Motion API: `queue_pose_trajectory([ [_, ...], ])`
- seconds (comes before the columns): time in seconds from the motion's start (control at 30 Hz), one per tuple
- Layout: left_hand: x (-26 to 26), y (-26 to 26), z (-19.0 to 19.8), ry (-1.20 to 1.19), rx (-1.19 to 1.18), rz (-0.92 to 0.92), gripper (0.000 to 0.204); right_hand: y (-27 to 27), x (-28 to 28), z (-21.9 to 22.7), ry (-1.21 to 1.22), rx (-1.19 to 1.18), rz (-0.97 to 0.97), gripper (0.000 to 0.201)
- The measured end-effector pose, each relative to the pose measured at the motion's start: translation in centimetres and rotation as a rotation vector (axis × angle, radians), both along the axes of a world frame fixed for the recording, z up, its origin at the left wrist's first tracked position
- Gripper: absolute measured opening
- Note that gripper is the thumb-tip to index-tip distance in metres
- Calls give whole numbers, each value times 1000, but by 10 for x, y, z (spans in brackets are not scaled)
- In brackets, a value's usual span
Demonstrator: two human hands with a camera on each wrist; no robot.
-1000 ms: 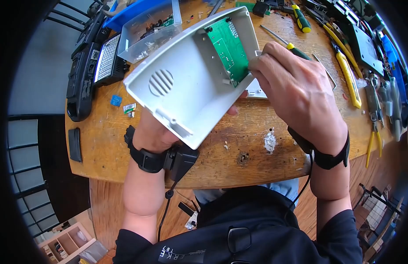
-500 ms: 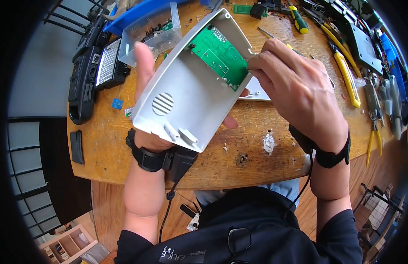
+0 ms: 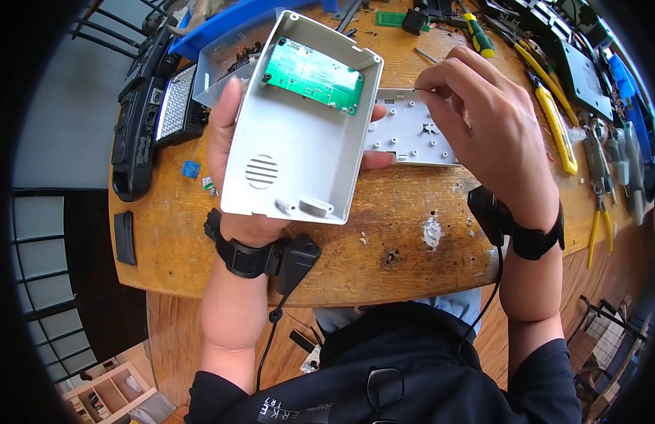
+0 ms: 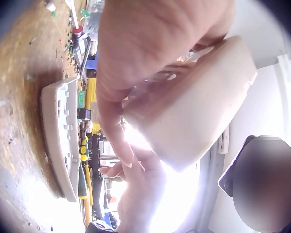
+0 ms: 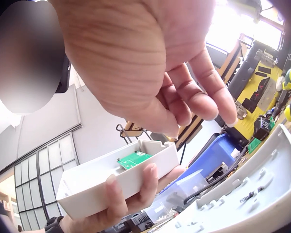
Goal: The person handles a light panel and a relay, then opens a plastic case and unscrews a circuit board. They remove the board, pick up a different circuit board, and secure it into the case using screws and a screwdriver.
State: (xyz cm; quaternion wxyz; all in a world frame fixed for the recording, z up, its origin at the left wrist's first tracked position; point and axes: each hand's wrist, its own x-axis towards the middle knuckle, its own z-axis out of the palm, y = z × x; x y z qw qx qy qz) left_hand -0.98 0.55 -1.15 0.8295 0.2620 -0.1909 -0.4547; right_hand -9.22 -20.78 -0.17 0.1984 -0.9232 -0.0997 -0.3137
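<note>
My left hand (image 3: 225,131) holds a white plastic housing (image 3: 285,155) from beneath, its open side facing up. Inside its far end lies a green circuit board (image 3: 317,76) with black screws along one edge; a slotted round grille is at the near end. To the right of the housing, my right hand (image 3: 483,120) is raised with thumb and index finger pinched together, a tiny dark piece showing at their tips. Below that hand a white cover plate (image 3: 405,131) with several posts lies on the table, partly hidden by the housing and my left fingers. A dark spring-like part (image 5: 252,195) lies in the plate.
A clear plastic bin (image 3: 214,71) with small parts stands back left, by a blue tray (image 3: 228,28). Screwdrivers (image 3: 479,32), a yellow cutter (image 3: 557,127) and pliers (image 3: 600,212) lie on the right. White crumbs (image 3: 432,232) are on the wooden table (image 3: 327,272).
My left hand has turned the housing more upright and shifted it left, uncovering more of the cover plate. My right hand has come away from the circuit board's corner, up and to the right.
</note>
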Motion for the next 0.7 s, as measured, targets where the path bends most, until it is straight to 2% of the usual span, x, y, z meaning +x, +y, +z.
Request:
queue_pose_trajectory([
  [0.07,0,0,5,69,83,60,87,-3,1,-3,46,-22,-18,6],
  [0.2,1,1,4,35,78,5,89,-7,2,-7,185,-33,-34,7],
  [0.27,-3,-2,3,74,70,94,87,-8,2,-9,198,-43,-24,7],
  [0.43,-2,-3,0,44,61,98,84,-11,3,-10,249,-85,-12,7],
  [0.53,-8,-7,2,47,91,138,85,-11,5,-8,150,-43,-11,6],
  [0.6,-10,-7,2,45,133,172,86,-5,5,-2,-16,85,-50,4],
  [0.7,-10,-7,0,-1,132,88,88,6,1,9,-64,172,-89,6],
])
